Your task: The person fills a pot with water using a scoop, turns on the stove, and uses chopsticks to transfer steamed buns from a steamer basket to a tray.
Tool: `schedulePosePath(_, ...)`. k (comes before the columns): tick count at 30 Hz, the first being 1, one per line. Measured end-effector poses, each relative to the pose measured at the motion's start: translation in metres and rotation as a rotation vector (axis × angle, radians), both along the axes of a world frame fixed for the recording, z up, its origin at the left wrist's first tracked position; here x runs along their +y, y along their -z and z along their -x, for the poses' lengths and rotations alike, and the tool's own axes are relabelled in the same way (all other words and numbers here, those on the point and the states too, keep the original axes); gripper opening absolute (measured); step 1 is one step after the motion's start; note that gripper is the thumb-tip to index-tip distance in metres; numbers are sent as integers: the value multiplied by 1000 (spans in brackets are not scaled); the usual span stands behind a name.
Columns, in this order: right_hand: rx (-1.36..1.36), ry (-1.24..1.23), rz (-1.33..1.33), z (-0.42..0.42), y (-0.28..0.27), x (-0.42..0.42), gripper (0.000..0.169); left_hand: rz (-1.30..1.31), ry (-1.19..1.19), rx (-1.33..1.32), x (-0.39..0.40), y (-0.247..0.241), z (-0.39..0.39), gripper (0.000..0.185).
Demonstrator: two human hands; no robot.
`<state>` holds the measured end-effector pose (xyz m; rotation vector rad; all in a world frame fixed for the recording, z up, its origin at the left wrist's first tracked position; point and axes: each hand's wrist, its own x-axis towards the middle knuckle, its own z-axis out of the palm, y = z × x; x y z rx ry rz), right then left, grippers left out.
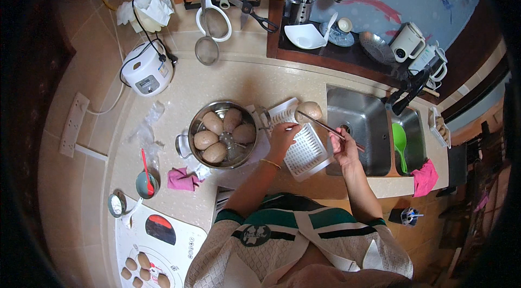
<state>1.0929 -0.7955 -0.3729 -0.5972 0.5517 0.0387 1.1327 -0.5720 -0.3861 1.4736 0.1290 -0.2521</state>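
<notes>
My right hand (344, 147) grips a pair of dark chopsticks (321, 125), their far ends against a brown bun (310, 109). I cannot tell whether they pinch it or rest on it. That bun is at the far end of a slotted white plastic rack (305, 151). Over the rack's left side is my left hand (283, 137), fingers bent and a little apart, with nothing visible in them. To its left stands a round steel steamer pot (194, 153) with several brown buns (214, 152) on its perforated bottom.
A double steel sink (358, 104) lies to the right, with a green spatula (399, 141). At left are a white rice cooker (147, 70), a pink cloth (182, 179) and a bowl (141, 185) with a red spoon. Small dough pieces (144, 260) sit on a white mat (185, 233).
</notes>
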Motion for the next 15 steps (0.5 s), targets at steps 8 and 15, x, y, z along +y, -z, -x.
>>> schedulePosePath(8, 13, 58, 93, -14, -8, 7, 19, -514, -48, -366, 17, 29, 6, 23)
schedulePosePath(15, -118, -31, 659, -39, -16, 39, 19, -987, -107, -492, 54, -6, 18, 14)
